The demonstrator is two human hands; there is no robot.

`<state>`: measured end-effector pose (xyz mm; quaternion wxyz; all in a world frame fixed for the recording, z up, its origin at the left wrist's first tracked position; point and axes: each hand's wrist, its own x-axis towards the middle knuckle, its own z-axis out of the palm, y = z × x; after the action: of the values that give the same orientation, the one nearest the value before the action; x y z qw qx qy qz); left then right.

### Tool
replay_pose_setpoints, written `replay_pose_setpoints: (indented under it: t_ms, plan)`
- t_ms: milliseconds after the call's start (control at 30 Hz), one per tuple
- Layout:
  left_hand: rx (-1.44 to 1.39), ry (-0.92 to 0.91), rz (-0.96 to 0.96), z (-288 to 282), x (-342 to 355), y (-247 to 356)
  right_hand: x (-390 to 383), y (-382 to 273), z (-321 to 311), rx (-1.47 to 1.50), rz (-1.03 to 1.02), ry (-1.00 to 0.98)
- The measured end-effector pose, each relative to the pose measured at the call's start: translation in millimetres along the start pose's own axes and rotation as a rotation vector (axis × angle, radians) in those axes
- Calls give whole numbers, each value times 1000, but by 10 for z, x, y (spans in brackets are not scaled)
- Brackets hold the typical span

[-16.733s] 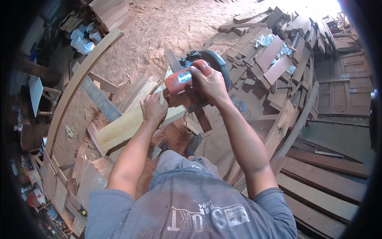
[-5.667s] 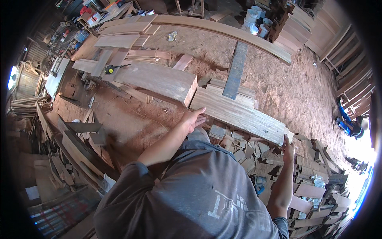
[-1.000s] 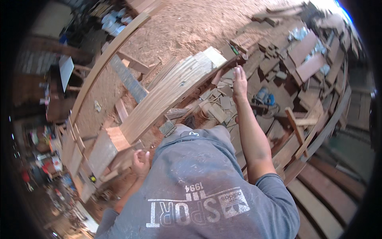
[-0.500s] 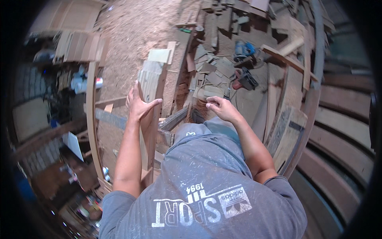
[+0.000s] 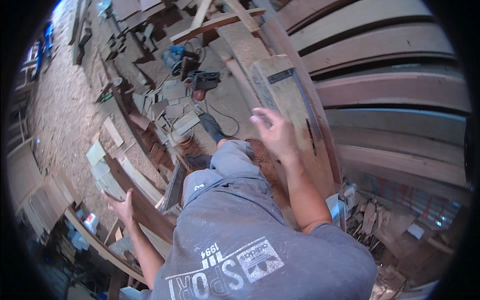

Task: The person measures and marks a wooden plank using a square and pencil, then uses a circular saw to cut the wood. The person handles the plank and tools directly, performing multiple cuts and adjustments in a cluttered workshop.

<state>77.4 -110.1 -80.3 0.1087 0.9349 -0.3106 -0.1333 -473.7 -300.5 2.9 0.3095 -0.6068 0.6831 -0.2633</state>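
My left hand (image 5: pixel 120 207) is open, its thumb and fingers spread against the edge of a stack of narrow wooden boards (image 5: pixel 106 180). A long brown board (image 5: pixel 145 207) runs from beside that hand back toward my body. My right hand (image 5: pixel 276 134) is in the air near a thick, worn timber bench (image 5: pixel 312 167) on my right. Its fingers are loosely bent and apart, and nothing shows in them. A dark slot and a dark metal plate (image 5: pixel 281 76) are set in the bench's top.
A blue power tool (image 5: pixel 173 58) and a dark-and-red power tool (image 5: pixel 204 80) lie on the ground ahead, with a cable (image 5: pixel 227 120) and wood offcuts (image 5: pixel 172 90) around them. Large planks (image 5: pixel 395 90) are stacked at right. Sawdust (image 5: pixel 75 100) covers the ground at left.
My view has turned to the right. My right hand has moved from in front of my body to beside the bench. My left hand stays by the stacked boards.
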Motion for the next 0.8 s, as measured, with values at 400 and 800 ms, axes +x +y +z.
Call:
replay_pose_setpoints:
  t_ms: [400,800]
  plan:
    - [5,29,22,56,22,-57,-437,1457,-763,-836,338,80]
    - [311,6,94,-191,-165,621,35,1589,-734,-945,180,-14]
